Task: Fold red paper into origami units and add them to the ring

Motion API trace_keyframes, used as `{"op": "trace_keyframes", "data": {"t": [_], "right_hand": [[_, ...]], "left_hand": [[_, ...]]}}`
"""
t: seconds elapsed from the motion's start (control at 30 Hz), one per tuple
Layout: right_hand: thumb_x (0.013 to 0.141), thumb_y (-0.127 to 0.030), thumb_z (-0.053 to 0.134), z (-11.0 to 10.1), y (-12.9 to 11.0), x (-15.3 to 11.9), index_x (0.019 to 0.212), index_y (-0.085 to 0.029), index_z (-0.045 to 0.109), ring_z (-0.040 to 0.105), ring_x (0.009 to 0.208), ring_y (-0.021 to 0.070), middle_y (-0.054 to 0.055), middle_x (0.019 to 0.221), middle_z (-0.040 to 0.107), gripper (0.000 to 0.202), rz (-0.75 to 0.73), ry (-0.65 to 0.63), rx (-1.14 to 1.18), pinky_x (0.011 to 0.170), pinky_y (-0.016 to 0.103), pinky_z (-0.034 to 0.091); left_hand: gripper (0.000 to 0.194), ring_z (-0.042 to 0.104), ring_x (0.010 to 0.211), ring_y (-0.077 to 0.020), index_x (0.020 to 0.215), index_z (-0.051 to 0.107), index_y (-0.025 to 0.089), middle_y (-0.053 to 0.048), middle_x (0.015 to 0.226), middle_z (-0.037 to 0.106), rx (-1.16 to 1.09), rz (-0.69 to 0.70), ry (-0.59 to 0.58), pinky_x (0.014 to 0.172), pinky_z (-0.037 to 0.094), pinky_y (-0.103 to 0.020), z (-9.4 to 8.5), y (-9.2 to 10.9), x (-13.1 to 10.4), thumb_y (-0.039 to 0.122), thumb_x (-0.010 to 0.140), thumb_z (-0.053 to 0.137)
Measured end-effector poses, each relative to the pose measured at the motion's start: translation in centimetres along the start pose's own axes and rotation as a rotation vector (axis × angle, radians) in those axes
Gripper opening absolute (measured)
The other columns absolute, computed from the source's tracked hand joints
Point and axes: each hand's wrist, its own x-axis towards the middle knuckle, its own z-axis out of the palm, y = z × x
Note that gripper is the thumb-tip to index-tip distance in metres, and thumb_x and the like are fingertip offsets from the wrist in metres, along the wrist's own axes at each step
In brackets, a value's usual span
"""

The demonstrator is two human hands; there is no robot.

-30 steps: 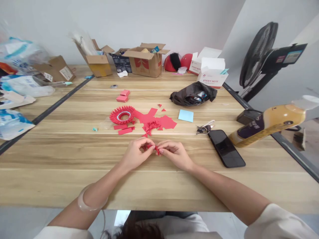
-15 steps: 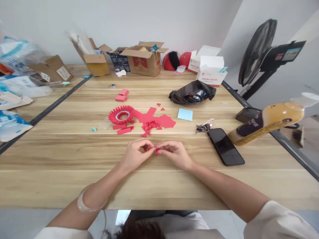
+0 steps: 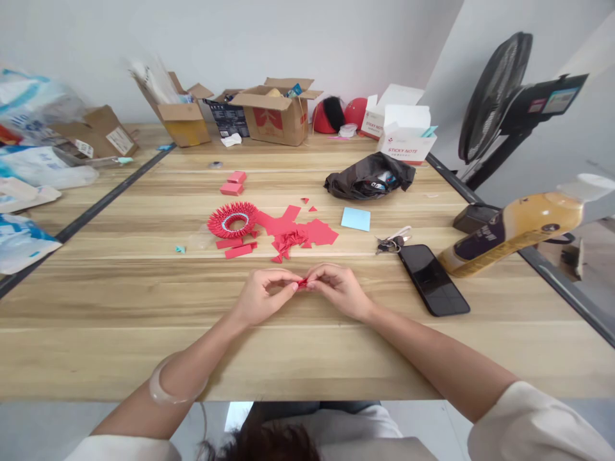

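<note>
Just below the middle of the frame, the left hand and the right hand meet over the wooden table, and both pinch one small red paper piece between thumb and fingertips. The paper is mostly hidden; only a little red edge shows where the fingertips touch, so I cannot tell how far it is folded. It sits exactly between the two hands, a little above the table surface as it seems.

To do this fold well, I judge the fingertips should hold close to the crease line, press the edges even before flattening, and keep the piece low over the table so it does not slip.

Going from left to right above the hands: the ring of red folded units lies at middle left, then the loose red paper scraps just beside it, well apart from the hands. Further right lie a blue sticky note, keys and a black phone.
</note>
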Motion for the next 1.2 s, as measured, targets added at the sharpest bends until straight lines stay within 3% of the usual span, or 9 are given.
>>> {"op": "trace_keyframes", "data": {"t": [0.2,0.33,0.57,1.2], "right_hand": [[0.079,-0.029,0.057,0.03,-0.1,-0.03,0.076,-0.018,0.063,0.062,0.078,0.0171,0.006,0.082,0.066,0.013,-0.021,0.053,-0.066,0.071,0.029,0.049],[0.079,-0.028,0.058,0.07,-0.34,-0.12,0.076,-0.019,0.063,0.061,0.077,0.0172,0.006,0.081,0.066,0.012,-0.05,0.056,-0.092,0.071,0.03,0.049],[0.079,-0.029,0.059,0.11,-0.49,-0.2,0.074,-0.018,0.064,0.061,0.073,0.0171,0.006,0.076,0.066,0.013,-0.075,0.086,-0.149,0.07,0.029,0.048],[0.078,-0.029,0.06,-0.04,-0.04,-0.25,0.078,-0.017,0.062,0.061,0.074,0.0158,0.006,0.08,0.064,0.012,-0.167,0.04,-0.154,0.069,0.028,0.049]], "left_hand": [[0.014,0.066,0.075,-0.0181,0.081,0.07,0.016,-0.007,0.084,0.072,0.068,0.056,0.021,0.071,0.053,-0.028,0.17,0.04,0.03,0.024,0.07,0.066],[0.01,0.067,0.074,-0.0177,0.077,0.071,0.018,-0.005,0.081,0.073,0.181,0.091,0.047,0.073,0.053,-0.028,0.2,-0.06,0.08,0.022,0.073,0.064],[0.011,0.067,0.074,-0.0169,0.079,0.072,0.018,-0.005,0.082,0.073,0.189,0.181,0.036,0.071,0.054,-0.025,0.24,-0.14,0.0,0.019,0.075,0.062],[0.008,0.067,0.066,-0.0146,0.073,0.069,0.016,-0.004,0.073,0.072,0.342,0.451,0.122,0.063,0.054,-0.022,0.03,-0.16,-0.04,0.014,0.074,0.062]]}}
